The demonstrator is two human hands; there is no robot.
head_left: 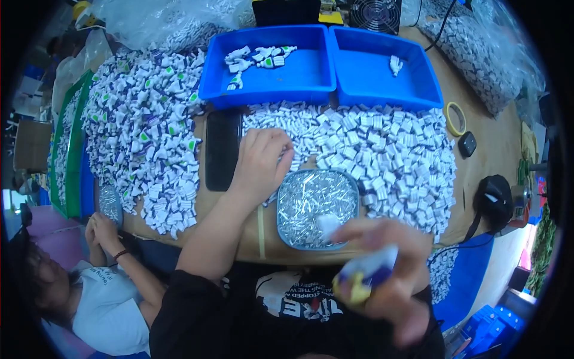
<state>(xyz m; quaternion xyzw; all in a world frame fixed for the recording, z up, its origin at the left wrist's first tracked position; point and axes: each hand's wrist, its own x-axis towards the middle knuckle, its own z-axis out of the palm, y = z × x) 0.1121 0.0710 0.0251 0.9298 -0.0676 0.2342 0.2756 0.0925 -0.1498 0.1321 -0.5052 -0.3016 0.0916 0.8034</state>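
Observation:
My left hand (260,164) reaches over a heap of small narrow white pieces (308,128), its fingers bent down and thumb close to them; whatever is between the fingertips is hidden. My right hand (400,275), smeared by motion, is closed around a blurred white, purple and yellow piece (365,278). By that hand's fingertips a small white block (327,227) shows, over the near edge of a square tub (280,218) full of thin, shiny metal pins. To the right of the tub spreads a heap of white blocks with dark stripes (388,161).
Two blue bins (299,84) with a few white figure-like pieces stand at the back. A large heap of white, purple and green pieces (149,137) lies left, beside a black phone (222,149). Yellow tape (455,118) is at right. A co-worker (107,299) sits at left.

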